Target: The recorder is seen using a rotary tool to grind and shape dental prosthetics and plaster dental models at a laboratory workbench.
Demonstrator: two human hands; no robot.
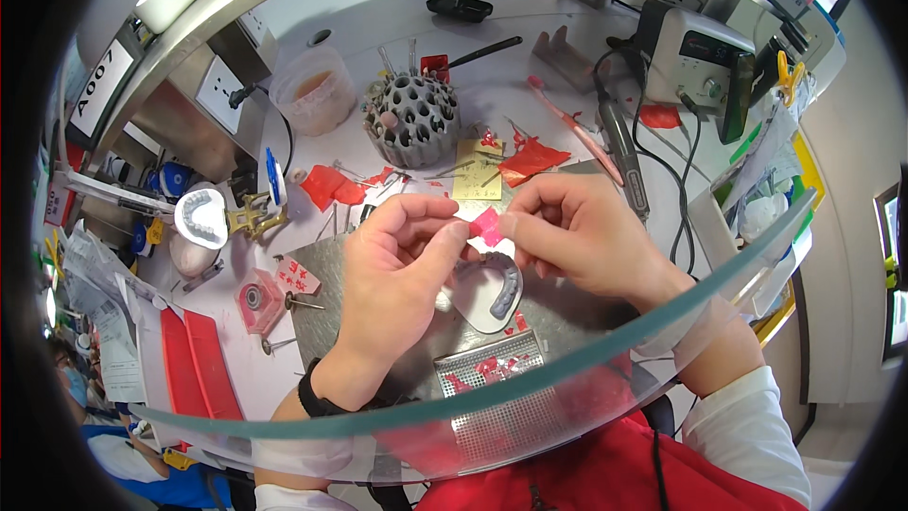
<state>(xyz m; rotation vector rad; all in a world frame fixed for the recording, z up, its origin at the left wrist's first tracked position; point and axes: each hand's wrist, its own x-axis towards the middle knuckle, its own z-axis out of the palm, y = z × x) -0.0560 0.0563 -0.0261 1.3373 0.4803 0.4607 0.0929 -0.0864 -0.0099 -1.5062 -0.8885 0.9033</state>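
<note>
Between my two hands is a small piece of pinkish-red wax sheet. The fingertips of my left hand pinch its left edge, and those of my right hand pinch its right edge. Both hands are closed. Just beneath them a dental cast, a white base with a grey tooth arch, lies on a dark metal plate. My left fingers partly cover the cast's left side. Nearer to me, red wax scraps lie on a perforated metal tray.
A clear shield's thick edge curves across my forearms. Beyond my hands stand a grey bur holder and a tub. At right are a handpiece, its cable and a control box; at left, a white cast on an articulator.
</note>
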